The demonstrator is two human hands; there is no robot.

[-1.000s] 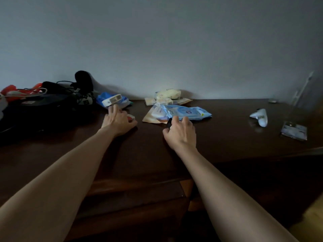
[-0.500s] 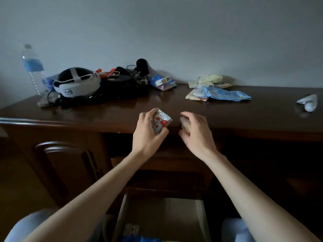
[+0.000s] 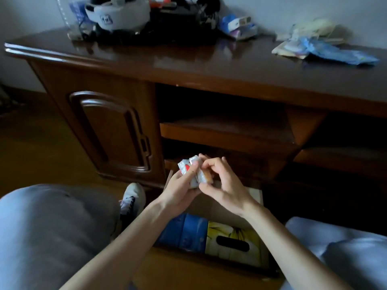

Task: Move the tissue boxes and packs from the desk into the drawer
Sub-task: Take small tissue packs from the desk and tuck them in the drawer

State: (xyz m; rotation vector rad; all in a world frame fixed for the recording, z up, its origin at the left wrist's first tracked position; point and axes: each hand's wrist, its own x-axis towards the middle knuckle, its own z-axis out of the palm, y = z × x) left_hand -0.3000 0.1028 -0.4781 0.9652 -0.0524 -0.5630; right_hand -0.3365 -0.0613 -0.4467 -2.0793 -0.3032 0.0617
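Observation:
My left hand (image 3: 181,188) grips a small white tissue pack with red print (image 3: 186,166). Pressed against it is a second small pack with an orange edge (image 3: 204,177), which my right hand (image 3: 223,183) pinches. Both hands hover over the open drawer (image 3: 256,194) below the desk. Inside the drawer lie a blue tissue pack (image 3: 187,232) and a yellow tissue box (image 3: 232,241) with a dark slot. On the desk top (image 3: 188,61), at the right, lie a blue wipes pack (image 3: 337,52) and pale packs (image 3: 314,27). A blue and white pack (image 3: 238,25) sits further left.
A white headset (image 3: 117,11), black cables and a clear bottle (image 3: 69,19) crowd the desk's back left. A cupboard door (image 3: 113,128) is left of the open shelves (image 3: 226,130). My knees (image 3: 48,233) and a white shoe (image 3: 133,195) flank the drawer.
My hands picked the two small packs off the desk top and brought them down over the open drawer. The view dropped from the desk top to the drawer.

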